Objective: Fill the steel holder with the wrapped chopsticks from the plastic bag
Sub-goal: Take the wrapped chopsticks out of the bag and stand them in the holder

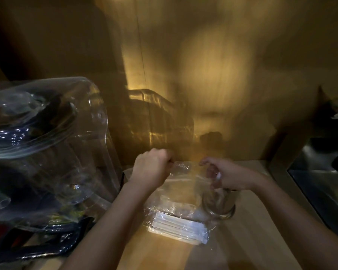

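A clear plastic bag [180,193] stands on the wooden counter, its top edge stretched between my two hands. My left hand [151,168] pinches the bag's top left corner. My right hand [225,175] pinches the top right corner. A stack of white wrapped chopsticks [177,228] lies flat in the bottom of the bag. The round steel holder [220,204] stands upright just right of the bag, directly under my right hand; what is inside it is too dim to tell.
A large clear water jug [41,145] lies tilted at the left, over dark blue items. A wooden wall [203,75] backs the counter [252,240]. A raised wooden edge and a steel sink [320,182] lie to the right.
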